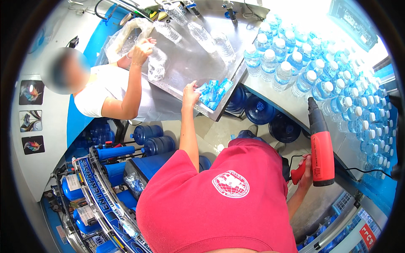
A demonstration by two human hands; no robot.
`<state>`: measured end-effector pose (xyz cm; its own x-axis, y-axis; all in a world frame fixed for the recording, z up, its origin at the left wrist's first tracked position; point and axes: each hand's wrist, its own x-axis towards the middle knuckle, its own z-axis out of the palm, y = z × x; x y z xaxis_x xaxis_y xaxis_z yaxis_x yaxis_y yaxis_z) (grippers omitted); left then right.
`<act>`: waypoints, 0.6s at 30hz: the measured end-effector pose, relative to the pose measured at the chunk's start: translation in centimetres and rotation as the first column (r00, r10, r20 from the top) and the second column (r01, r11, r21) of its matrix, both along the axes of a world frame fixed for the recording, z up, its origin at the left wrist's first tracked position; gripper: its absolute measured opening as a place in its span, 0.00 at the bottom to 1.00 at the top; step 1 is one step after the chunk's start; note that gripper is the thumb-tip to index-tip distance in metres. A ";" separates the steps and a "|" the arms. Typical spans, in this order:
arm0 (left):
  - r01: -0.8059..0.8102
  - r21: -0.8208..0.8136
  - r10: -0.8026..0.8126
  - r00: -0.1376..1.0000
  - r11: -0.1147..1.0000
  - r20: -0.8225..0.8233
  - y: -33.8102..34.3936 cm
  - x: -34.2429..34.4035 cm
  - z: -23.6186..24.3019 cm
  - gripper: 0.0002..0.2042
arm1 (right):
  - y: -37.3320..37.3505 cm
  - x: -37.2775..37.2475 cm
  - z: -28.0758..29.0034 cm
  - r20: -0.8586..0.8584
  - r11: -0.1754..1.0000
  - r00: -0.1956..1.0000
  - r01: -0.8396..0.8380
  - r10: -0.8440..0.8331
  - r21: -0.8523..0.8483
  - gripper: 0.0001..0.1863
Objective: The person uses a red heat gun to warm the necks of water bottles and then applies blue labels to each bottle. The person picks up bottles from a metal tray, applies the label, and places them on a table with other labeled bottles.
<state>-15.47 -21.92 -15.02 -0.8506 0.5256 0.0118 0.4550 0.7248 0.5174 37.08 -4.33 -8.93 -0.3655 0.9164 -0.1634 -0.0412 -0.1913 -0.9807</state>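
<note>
My right hand [307, 168] is wrapped round the handle of a red heat gun [322, 157], its dark nozzle pointing up near the bottles on the right. My left hand [191, 96] is at the corner of the steel table, fingers bent and closed at the edge of a pile of blue plastic bottle labels [216, 93]; it appears to pinch the nearest label, though the fingertips are partly hidden. Many filled clear bottles with white caps [282, 76] stand in rows on the right-hand counter, close to the nozzle.
Across the steel table [177, 76], a co-worker in a white shirt [105, 86] handles clear plastic. Empty bottles [201, 37] lie at its back. Large blue water jugs [259, 109] sit on the floor below. A black cord [367, 170] runs right from the heat gun.
</note>
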 end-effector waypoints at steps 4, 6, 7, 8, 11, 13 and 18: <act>0.031 -0.067 -0.034 0.999 0.997 -0.041 0.2 -0.7 0.3 0.26 | 0.0 -0.4 0.3 -0.015 1.000 1.000 0.018 -0.019 -0.013 0.09; 0.051 -0.046 -0.057 0.990 0.998 -0.130 0.2 -0.6 -0.4 0.22 | 0.0 -0.5 0.4 -0.006 1.000 1.000 0.021 -0.021 -0.018 0.08; 0.045 -0.039 -0.050 0.992 0.998 -0.114 0.1 -0.3 -0.9 0.24 | 0.0 -0.6 0.3 -0.004 0.999 0.999 0.032 -0.032 0.000 0.09; 0.020 -0.064 -0.033 0.978 0.998 -0.208 -0.1 0.1 -1.6 0.24 | 0.0 -0.7 0.3 -0.001 0.999 0.999 0.041 -0.041 0.015 0.09; -0.113 -0.073 0.090 0.960 0.991 -0.267 -0.8 0.8 -2.9 0.30 | 0.0 -0.8 0.0 0.017 0.998 0.998 0.064 -0.063 -0.017 0.09; -0.162 -0.050 0.144 0.958 0.986 -0.250 -1.7 0.7 -2.9 0.32 | 0.1 -0.9 0.0 0.023 0.998 0.998 0.064 -0.064 -0.001 0.10; -0.287 0.053 0.251 0.901 0.956 0.353 -3.1 -1.2 -0.6 0.28 | 0.4 -1.4 0.5 0.021 0.998 0.999 0.039 -0.039 0.040 0.10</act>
<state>-16.64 -24.97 -15.59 -0.9215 0.2873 -0.2615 0.0338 0.7299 0.6828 35.67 -3.90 -8.39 -0.3261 0.9357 -0.1346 -0.0263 -0.1513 -0.9881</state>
